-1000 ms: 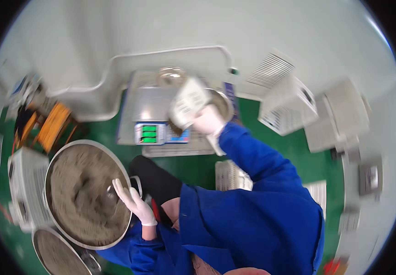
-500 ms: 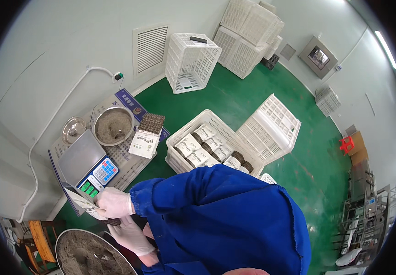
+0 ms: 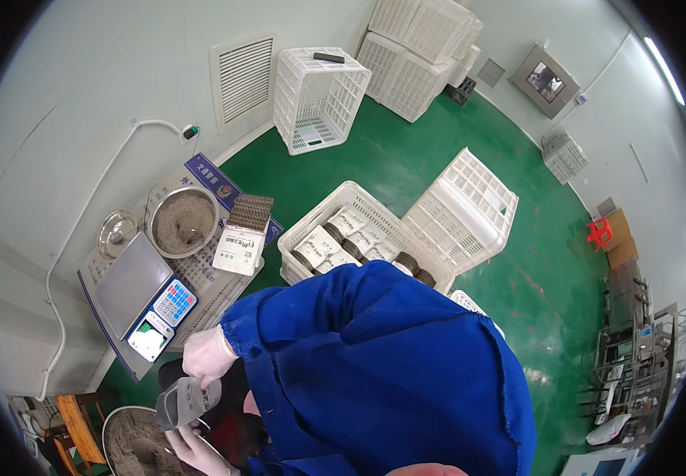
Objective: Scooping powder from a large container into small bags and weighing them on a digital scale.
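Note:
My gloved right hand [image 3: 209, 356] is closed on the upper part of a stand-up pouch [image 3: 193, 402] with a greyish, partly see-through side. The pouch is tilted, its dark grey end toward the left. Below it my gloved left hand [image 3: 200, 455] has its fingers at the pouch's lower edge, apparently pinching it; part of this hand is cut off by the frame's lower edge. Close by on the left stands a large round basin of grey-brown powder [image 3: 132, 446]. Above my right hand is a digital scale [image 3: 132, 285] with a bare metal pan.
A steel bowl of powder [image 3: 185, 222], a small steel bowl [image 3: 117, 233] and a stack of pouches [image 3: 241, 247] share the table with the scale. A white crate [image 3: 294, 258] holds filled pouches. Another crate [image 3: 470, 210] leans beside it; more white crates [image 3: 418, 71] are stacked behind.
The pouch has moved off the scale's front, down and slightly right toward the powder basin, and turned to show its greyish side. Both hands moved down with it. The view shifted slightly.

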`<move>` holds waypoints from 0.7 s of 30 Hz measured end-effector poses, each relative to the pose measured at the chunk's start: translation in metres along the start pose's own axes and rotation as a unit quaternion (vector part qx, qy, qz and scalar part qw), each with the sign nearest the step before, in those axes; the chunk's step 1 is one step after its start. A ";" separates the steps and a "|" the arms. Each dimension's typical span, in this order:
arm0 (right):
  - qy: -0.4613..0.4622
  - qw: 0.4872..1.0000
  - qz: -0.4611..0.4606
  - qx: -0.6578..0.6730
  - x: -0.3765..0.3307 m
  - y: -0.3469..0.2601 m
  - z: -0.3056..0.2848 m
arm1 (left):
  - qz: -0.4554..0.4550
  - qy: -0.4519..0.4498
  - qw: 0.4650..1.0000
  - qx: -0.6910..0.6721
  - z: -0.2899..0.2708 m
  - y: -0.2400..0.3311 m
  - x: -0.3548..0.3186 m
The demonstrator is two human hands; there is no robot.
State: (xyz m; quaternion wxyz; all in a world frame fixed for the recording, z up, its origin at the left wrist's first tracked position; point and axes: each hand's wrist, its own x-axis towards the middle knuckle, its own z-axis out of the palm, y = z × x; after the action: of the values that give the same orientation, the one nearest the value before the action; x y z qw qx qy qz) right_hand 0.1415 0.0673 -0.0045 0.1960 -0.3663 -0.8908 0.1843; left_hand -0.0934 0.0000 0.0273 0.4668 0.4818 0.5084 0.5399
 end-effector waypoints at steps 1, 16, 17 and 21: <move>-0.019 1.000 0.022 0.012 -0.001 0.003 0.003 | -0.009 -0.058 0.997 0.040 -0.015 -0.020 0.008; -0.056 0.947 -0.094 0.302 0.019 -0.103 -0.135 | 0.021 -0.015 0.994 0.110 -0.008 -0.033 -0.014; -0.123 0.955 -0.121 0.239 0.021 -0.096 -0.122 | 0.039 -0.002 0.990 0.138 -0.009 -0.036 -0.017; 0.161 0.929 0.157 -0.294 0.001 -0.041 -0.130 | 0.063 -0.076 0.986 0.138 -0.008 -0.031 -0.008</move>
State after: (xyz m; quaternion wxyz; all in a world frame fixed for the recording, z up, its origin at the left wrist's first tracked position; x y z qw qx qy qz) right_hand 0.1799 0.0646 0.1264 0.1892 -0.5677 -0.7924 -0.1185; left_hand -0.0998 -0.0075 -0.0038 0.3986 0.6121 0.5095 0.4547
